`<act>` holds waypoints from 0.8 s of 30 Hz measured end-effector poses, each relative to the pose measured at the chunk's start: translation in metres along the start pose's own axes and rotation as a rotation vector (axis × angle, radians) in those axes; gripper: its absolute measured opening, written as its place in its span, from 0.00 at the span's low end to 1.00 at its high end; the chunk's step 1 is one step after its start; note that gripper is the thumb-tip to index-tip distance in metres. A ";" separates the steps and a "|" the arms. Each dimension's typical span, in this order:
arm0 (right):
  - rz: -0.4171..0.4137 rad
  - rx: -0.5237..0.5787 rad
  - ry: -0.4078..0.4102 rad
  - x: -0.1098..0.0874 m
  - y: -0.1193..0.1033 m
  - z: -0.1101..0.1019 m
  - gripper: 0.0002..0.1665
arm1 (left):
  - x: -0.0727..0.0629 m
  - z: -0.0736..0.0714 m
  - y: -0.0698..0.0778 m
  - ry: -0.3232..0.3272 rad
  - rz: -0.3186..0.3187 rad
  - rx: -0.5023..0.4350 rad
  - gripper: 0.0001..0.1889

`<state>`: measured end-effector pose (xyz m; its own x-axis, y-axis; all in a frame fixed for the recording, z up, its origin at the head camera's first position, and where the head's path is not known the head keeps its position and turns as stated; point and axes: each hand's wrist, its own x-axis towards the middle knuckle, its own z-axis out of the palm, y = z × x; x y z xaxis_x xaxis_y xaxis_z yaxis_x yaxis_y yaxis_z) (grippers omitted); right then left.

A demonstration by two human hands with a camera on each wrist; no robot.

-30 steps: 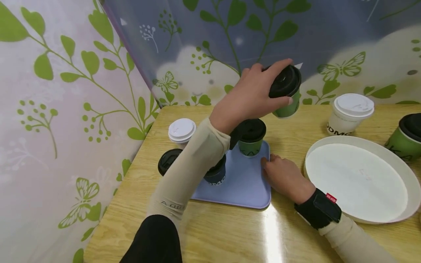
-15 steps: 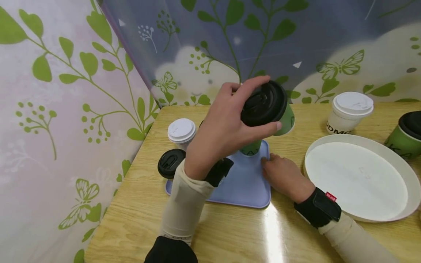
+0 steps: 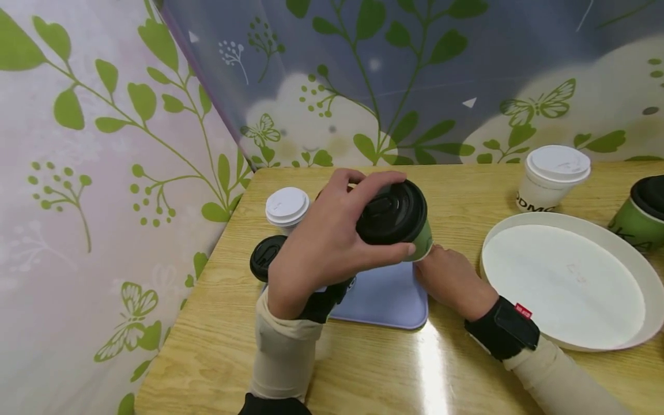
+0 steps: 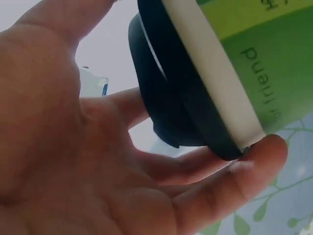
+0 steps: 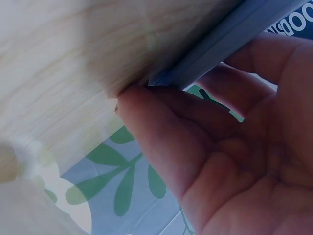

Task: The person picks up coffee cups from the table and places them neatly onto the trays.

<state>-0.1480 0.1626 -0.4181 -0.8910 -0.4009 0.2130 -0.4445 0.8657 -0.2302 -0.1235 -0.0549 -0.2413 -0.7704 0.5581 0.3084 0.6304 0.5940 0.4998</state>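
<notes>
My left hand (image 3: 327, 236) grips a green paper cup (image 3: 424, 241) by its black lid, thumb and fingers spread around the rim. It holds the cup tilted above the lilac tray (image 3: 384, 300). Printed words show on the green side of the cup (image 4: 264, 73) in the left wrist view. At the tray's right edge, my right hand (image 3: 451, 279) pinches the rim; the right wrist view shows its fingers against the tray edge (image 5: 210, 46). A black-lidded cup (image 3: 264, 257) stands at the tray's left. Behind my left hand and the held cup, other tray cups are mostly hidden.
A white-lidded cup (image 3: 287, 206) stands at the back left. To the right lies a round white tray (image 3: 560, 288), with another white-lidded cup (image 3: 550, 178) behind it and a green cup (image 3: 640, 216) at the far right. Patterned walls border the wooden table (image 3: 218, 357).
My left hand has brought the green cup down and to the left, from beyond the tray's back right to over the tray. The right hand stays at the tray's edge.
</notes>
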 end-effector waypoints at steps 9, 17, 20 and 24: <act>-0.042 -0.035 0.020 -0.001 0.000 0.002 0.02 | 0.000 0.000 -0.002 -0.134 -0.081 0.106 0.41; -0.074 -0.014 0.027 -0.001 0.004 0.004 0.03 | 0.002 0.003 -0.006 -0.249 -0.097 0.174 0.42; -0.073 -0.021 0.008 -0.001 0.004 0.003 0.04 | 0.005 0.006 -0.008 -0.287 -0.104 0.174 0.42; -0.067 -0.028 -0.012 0.000 0.006 0.003 0.04 | 0.009 0.010 -0.008 -0.332 -0.136 0.168 0.42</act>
<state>-0.1504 0.1668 -0.4221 -0.8606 -0.4615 0.2155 -0.5004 0.8449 -0.1889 -0.1345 -0.0493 -0.2507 -0.7925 0.6082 -0.0441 0.5526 0.7469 0.3698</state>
